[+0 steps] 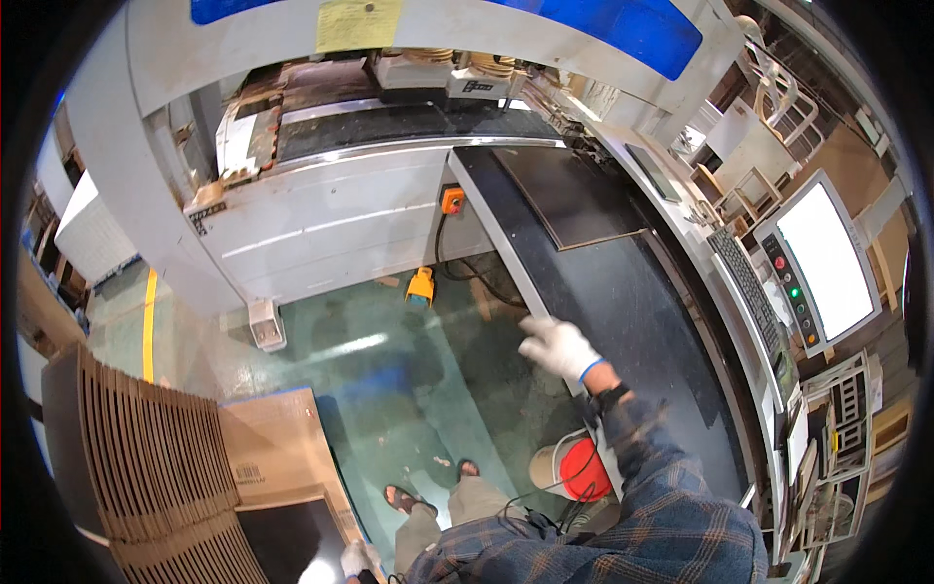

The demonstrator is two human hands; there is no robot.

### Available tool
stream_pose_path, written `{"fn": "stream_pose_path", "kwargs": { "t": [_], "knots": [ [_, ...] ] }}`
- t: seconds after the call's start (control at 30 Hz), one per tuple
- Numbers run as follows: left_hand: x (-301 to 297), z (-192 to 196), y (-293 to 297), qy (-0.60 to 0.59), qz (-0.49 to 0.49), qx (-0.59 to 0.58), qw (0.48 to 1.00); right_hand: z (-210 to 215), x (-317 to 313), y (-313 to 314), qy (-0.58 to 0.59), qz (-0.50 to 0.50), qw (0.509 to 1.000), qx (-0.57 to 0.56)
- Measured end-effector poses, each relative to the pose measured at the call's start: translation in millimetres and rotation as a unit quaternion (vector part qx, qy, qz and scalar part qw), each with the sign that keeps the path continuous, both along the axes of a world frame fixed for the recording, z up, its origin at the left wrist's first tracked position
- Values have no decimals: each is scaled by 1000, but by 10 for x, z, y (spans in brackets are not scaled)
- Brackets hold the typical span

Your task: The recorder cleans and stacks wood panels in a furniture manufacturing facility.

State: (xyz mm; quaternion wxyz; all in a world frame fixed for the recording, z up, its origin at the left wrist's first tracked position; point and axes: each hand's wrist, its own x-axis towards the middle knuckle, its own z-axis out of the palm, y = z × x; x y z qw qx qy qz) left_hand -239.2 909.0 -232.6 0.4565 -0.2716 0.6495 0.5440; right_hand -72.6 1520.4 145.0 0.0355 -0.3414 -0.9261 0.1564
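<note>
Past one plaid sleeve (666, 477), the right hand (560, 348) was held half-open, empty, by the table (618, 292) bearing one board (574, 195); the grip of the left hand (356, 560), near one panel (287, 540), couldn't be told. One yellow note (357, 25) was posted.

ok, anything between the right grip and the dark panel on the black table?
Nothing visible in this view. Between the right grip and the dark panel shows only the surface of the black table.
</note>
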Motion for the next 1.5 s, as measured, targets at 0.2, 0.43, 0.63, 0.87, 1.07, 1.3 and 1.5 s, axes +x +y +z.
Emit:
{"fn": "stream_pose_path", "kwargs": {
  "t": [0.2,0.43,0.63,0.87,1.07,1.3,1.5],
  "knots": [
    [-339,-95,360,187,-341,-91,916,-508,51,2094,41,-172,976,124],
    [-1067,233,1632,-78,-24,22,996,-918,-204,3246,-18,-174,981,87],
    [-1765,597,3983,53,-179,53,981,-1152,-257,3506,34,-162,972,170],
    [-2588,2156,7175,442,-456,63,770,-931,-474,2723,34,-195,971,135],
    [-2482,3067,8889,430,-532,199,701,-359,-134,1639,14,-196,977,-82],
    [-1602,2200,9788,17,-827,171,536,-716,282,185,129,-441,888,-1],
    [-1866,2141,9548,-239,-879,-82,405,-782,90,-827,242,-811,532,1]
  ]
}}
